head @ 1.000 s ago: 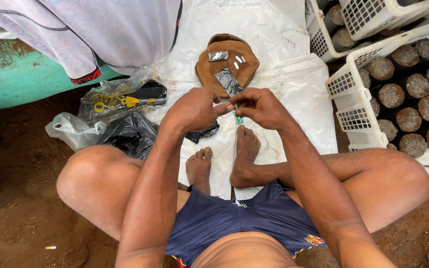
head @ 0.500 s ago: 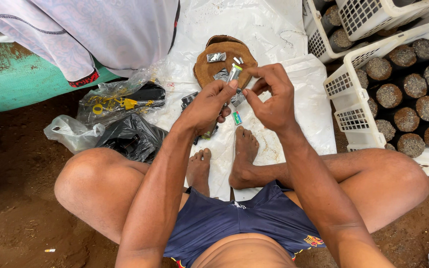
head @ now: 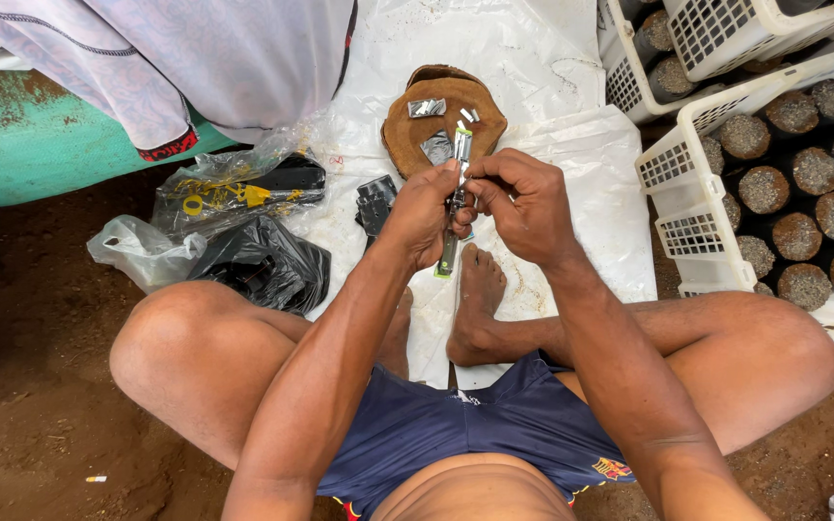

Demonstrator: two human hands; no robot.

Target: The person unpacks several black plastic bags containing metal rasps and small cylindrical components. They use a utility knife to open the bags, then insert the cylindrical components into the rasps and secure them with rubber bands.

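Two hands are working close together over a white sheet (head: pixel 571 193) spread on the dirt floor. Going from the left: a clear bag (head: pixel 234 183) with yellow-and-black tools and a black bag (head: pixel 263 265) are lying untouched on the floor, and a small black part (head: pixel 375 205) is lying just beside the left wrist. The left hand (head: pixel 422 212) is pinching a slim metal knife (head: pixel 454 207) at its middle, the handle with its green end hanging down towards the feet. The right hand (head: pixel 523 207) is pinching the top of the knife, fingertips pressed onto the blade end. Behind them a brown leather pad (head: pixel 407 135) is carrying several loose metal pieces (head: pixel 427 107), not yet taken up. By my judgement the fitting is midway: one blade is being handled, spares are waiting. At far right, white crates (head: pixel 687 183) are holding dark round plugs (head: pixel 798 236).
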